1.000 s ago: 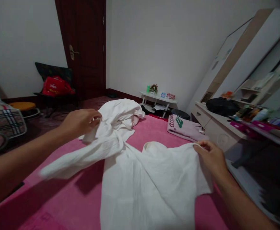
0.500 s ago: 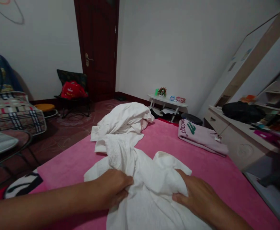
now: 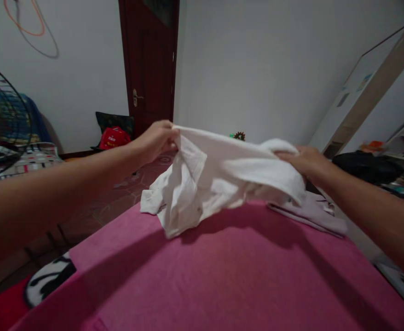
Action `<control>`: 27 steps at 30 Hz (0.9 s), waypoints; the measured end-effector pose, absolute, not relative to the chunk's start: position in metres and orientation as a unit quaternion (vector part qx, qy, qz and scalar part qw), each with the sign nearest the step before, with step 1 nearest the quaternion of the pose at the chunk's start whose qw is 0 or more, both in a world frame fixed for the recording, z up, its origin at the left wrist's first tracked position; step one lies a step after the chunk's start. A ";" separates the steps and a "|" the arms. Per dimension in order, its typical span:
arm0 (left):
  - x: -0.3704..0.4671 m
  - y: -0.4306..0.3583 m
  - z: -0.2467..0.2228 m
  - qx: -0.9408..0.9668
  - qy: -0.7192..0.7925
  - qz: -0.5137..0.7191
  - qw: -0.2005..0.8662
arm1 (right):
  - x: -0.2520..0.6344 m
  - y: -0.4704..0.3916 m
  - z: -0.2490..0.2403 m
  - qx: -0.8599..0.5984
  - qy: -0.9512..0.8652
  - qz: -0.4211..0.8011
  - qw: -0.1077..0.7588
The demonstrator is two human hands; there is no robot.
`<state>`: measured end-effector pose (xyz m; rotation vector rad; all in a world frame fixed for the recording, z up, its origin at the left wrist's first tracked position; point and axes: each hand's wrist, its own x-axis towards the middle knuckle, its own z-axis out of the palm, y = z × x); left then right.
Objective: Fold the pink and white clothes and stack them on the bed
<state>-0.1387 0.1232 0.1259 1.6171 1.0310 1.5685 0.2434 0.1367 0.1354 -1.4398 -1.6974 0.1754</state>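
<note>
A white cloth garment [image 3: 219, 161] is stretched in the air between my two hands, blurred by motion on its right side. My left hand [image 3: 162, 137] pinches one end of its upper edge. My right hand [image 3: 302, 161] grips the other end, its fingers partly covered by the fabric. The garment's lower part hangs in folds above the pink bed cover [image 3: 229, 276]. Behind it at the left, a white sleeve or cuff [image 3: 148, 201] rests on the cover; whether it belongs to the same garment I cannot tell.
A folded light-pink cloth [image 3: 319, 216] lies at the bed's far right, partly hidden. A fan [image 3: 5, 119] stands at left. Farther off are a chair with a red bag [image 3: 114, 139] and a dark red door [image 3: 150, 69]. A black bag [image 3: 367, 165] sits on the right-hand dresser.
Both hands have lifted the white garment off the bed, up and away from me, and spread it wider. The camera view has tilted slightly upward.
</note>
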 end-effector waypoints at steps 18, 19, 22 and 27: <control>-0.111 0.178 -0.070 0.842 0.445 0.270 -0.139 | 0.312 0.168 -0.120 -0.603 -0.731 0.074 0.312; -0.110 0.180 -0.073 0.831 0.458 0.283 -0.143 | 0.329 0.171 -0.118 -0.616 -0.729 0.029 0.296; -0.109 0.188 -0.078 0.802 0.482 0.326 -0.135 | 0.383 0.180 -0.106 -0.663 -0.701 -0.104 0.241; -0.113 0.198 -0.080 0.801 0.461 0.377 -0.067 | 0.461 0.189 -0.105 -0.751 -0.623 -0.172 0.137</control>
